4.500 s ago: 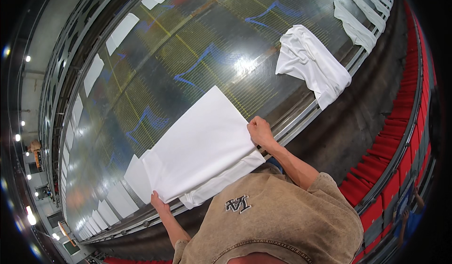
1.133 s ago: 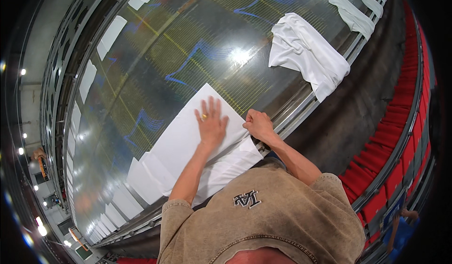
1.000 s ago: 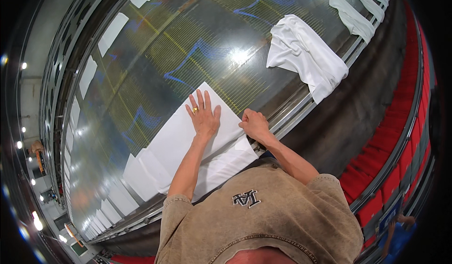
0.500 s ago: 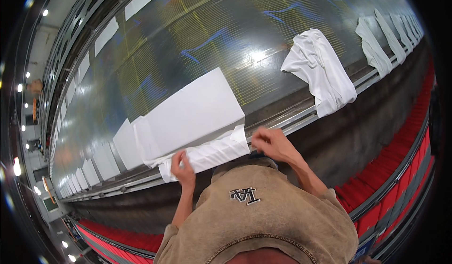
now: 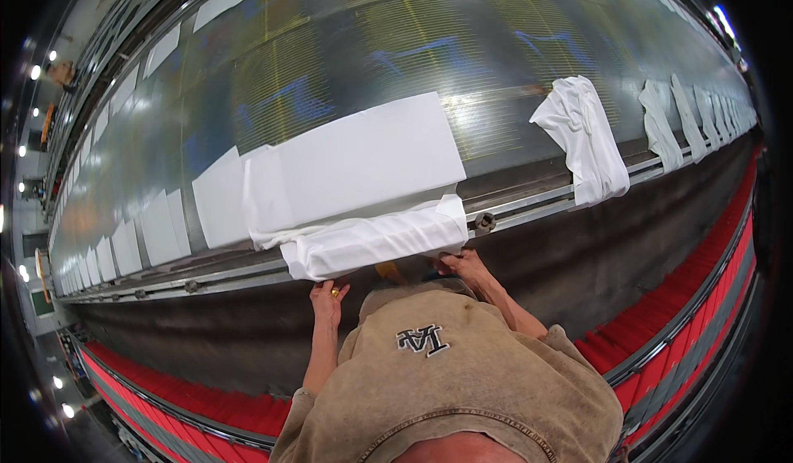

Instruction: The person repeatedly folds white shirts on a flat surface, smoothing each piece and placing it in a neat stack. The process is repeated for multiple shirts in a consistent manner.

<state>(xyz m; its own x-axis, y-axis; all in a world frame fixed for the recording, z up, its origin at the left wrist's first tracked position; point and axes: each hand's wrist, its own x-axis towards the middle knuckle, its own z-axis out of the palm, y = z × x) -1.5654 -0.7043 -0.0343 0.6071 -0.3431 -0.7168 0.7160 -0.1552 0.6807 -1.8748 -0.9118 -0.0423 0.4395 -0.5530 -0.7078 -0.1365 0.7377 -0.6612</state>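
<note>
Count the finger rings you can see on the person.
1: a yellow ring on the left grip, just below the draped white cloth. The right grip is partly hidden, so another could be there.

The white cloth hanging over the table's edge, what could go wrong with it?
The white cloth is wrinkled, so an uneven tug might deepen its creases. Its right end is beside a round metal knob and could snag there. The left hand, near the cloth's lower edge, wears a ring that might catch.

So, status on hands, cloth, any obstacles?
White cloth: spread, draped over rail. Left hand, right hand by its near edge, grip unclear. Crumpled cloth rightward, not blocking.
</note>
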